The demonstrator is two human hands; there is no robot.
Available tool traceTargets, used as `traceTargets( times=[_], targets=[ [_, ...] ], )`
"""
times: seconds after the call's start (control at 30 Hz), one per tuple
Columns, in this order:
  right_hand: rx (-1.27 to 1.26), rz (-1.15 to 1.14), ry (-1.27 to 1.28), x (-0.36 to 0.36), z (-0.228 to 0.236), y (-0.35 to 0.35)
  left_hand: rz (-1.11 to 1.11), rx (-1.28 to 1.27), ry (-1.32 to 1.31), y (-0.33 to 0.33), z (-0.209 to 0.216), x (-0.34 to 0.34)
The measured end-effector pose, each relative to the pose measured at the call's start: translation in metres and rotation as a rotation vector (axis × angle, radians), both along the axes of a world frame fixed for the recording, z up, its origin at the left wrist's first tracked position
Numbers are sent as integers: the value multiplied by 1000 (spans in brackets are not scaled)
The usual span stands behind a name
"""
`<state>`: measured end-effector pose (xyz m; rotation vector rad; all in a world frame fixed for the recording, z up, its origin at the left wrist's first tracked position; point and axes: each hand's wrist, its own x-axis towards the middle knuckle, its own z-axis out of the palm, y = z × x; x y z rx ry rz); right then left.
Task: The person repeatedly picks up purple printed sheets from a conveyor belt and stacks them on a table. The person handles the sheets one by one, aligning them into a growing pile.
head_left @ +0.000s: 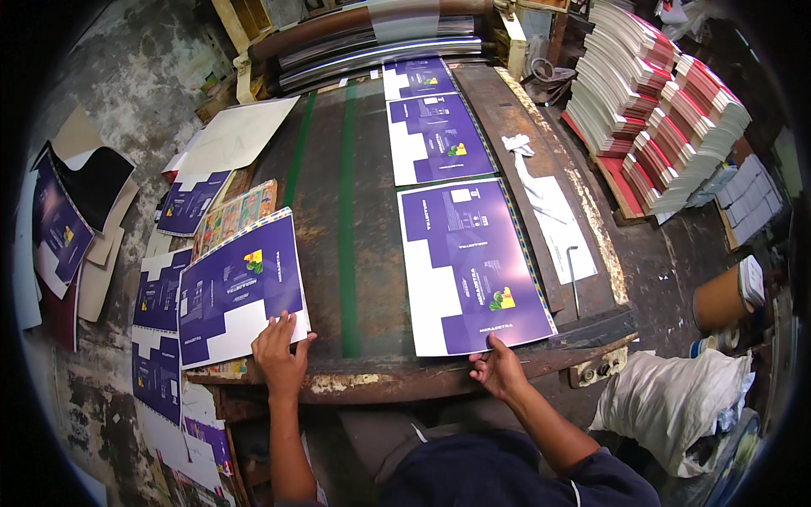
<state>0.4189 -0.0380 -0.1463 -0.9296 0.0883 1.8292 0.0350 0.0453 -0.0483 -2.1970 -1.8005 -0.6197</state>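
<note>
My left hand [283, 351] lies with its fingers spread on the lower right corner of a purple and white printed sheet [241, 283], top of a pile at the left. My right hand [500, 367] is at the near edge of another such sheet [456, 279] lying on the machine's belt; its thumb rests on that edge and its fingers curl below, partly hidden. Beyond lies a second sheet [439, 139], then a third [416, 78] close to the rollers, all in one line.
Shiny rollers [380, 52] span the far end of the dark belt [325, 177] with green stripes. A hex key [574, 279] and a white cloth [528, 165] lie on the right ledge. Tall paper stacks [621, 84] stand far right, a white sack [667, 406] near right.
</note>
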Motion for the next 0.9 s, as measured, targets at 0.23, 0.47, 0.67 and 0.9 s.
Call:
traceTargets(
  times=[0.23,0.47,0.67,0.9],
  targets=[
    [21,-52,-9,1,-12,27,-43,-141,-118,0,10,-15],
    [65,-102,-74,-4,-12,51,7,-199,-279,3,13,-15],
    [84,-162,-103,-12,-20,72,138,-15,-297,6,-11,-8],
    [74,-272,-187,-22,-25,86,83,27,-236,5,-6,1]
  ],
)
